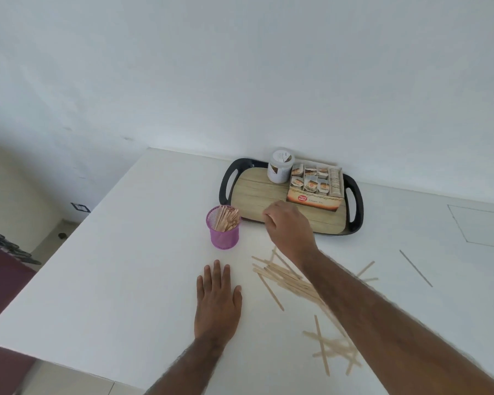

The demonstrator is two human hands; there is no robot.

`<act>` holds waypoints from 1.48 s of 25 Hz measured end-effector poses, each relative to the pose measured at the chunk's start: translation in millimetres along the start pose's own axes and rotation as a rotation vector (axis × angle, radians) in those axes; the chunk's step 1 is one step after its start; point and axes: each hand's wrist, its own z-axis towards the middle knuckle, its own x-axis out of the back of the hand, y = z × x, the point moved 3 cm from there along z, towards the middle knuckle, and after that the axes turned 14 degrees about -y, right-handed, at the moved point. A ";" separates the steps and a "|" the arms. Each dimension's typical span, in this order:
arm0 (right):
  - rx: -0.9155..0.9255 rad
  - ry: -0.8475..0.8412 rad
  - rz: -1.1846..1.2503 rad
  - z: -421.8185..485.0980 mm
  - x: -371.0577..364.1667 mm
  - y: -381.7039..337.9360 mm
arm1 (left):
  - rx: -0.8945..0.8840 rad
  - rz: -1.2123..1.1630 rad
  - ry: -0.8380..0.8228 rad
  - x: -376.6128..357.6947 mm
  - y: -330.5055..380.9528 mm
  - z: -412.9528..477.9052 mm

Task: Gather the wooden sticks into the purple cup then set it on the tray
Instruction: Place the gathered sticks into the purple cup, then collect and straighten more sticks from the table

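On the white tabletop (126, 266), the black-rimmed, wood-patterned tray (257, 201) holds a jar and a box. The purple mesh cup (224, 233), partly filled, stands just beside its rim. Loose wooden sticks (283, 276) lie scattered. The right hand (290, 226) hovers, fingers curled, contents unclear; the left hand (217, 300) rests flat, fingers spread. A careless reach could probably topple the light cup.

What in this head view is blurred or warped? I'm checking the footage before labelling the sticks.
Head view: wide-angle bending bows the table edges and tilts the scene; light is soft and even, with faint shadows and no glare. The right hand looks slightly smeared; the left hand, flat on the table, is sharper. The loose wooden sticks and the purple cup are readable; print on the box is not.
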 end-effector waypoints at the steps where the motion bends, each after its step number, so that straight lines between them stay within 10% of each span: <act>1: -0.093 0.034 0.029 -20.8 5.2 29.8 | -0.038 -0.018 -0.001 0.8 1.8 -0.2; 11: -1.009 -0.177 -0.006 -213.6 17.0 295.6 | -0.302 0.038 -0.171 1.5 99.3 52.2; 37: -0.246 -0.454 -0.032 -156.4 -69.8 138.6 | -0.457 0.137 -0.220 -20.6 107.2 32.7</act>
